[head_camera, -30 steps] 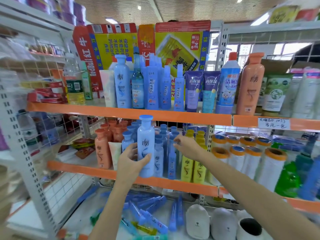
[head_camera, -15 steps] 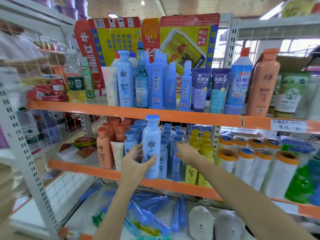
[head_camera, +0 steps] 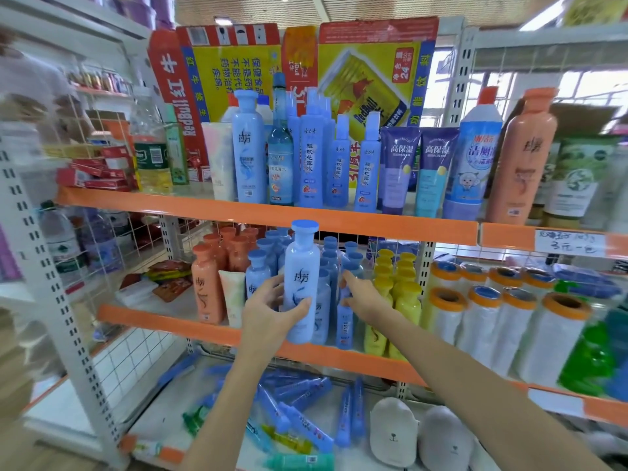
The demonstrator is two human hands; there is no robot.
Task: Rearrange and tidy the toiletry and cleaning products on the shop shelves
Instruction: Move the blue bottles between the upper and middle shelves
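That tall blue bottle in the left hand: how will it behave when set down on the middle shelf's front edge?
The tall blue bottle is slim and high for its base, so it probably tips easily if nudged. Its plastic looks smooth and glossy, likely a bit slippery in the left hand. It looks rigid, so the crowded small blue bottles behind may topple if it pushes them.

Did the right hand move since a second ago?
Yes. The right hand dropped from the blue bottle caps, well under the orange shelf edge, to the bottles' middles.
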